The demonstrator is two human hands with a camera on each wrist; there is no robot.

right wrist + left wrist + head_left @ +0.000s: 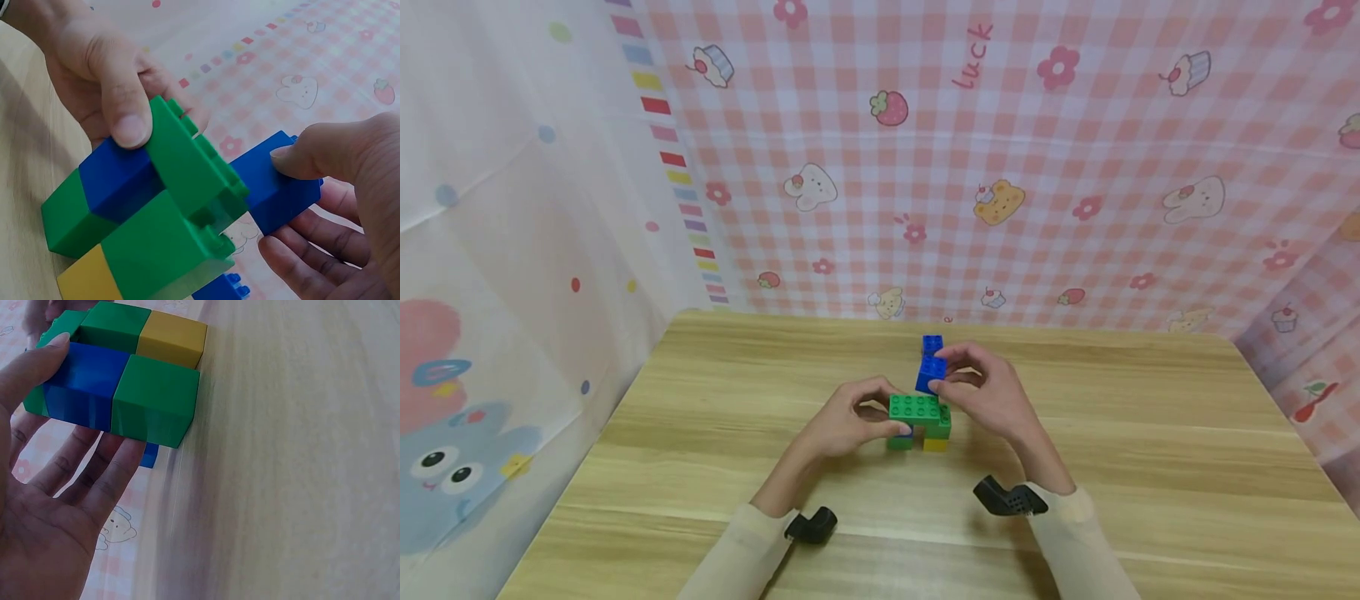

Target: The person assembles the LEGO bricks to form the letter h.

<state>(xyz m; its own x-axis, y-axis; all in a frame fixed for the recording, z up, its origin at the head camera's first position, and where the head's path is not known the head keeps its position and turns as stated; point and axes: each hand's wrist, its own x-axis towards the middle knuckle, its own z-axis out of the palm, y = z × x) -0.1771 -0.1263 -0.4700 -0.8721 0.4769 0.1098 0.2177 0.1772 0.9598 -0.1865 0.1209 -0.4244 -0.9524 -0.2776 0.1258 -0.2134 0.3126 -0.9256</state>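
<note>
A small bridge of toy bricks stands on the table. Its top is a long green brick (913,407), laid over a blue brick (86,381) on a green one (156,397) at the left. At the right it overlaps a green brick (159,250) on a yellow brick (935,445). My left hand (842,419) grips the bridge's left side, thumb on the blue brick. A loose blue brick (931,374) is pinched between thumb and fingers of my right hand (988,390), just above and behind the green top. Another blue brick (932,342) lies farther back.
The wooden table (1120,450) spreads around the bricks. Behind it hangs a pink checked cloth (865,208), with a white printed cloth (512,250) at the left. Black wrist cameras (1009,497) sit on both cuffs.
</note>
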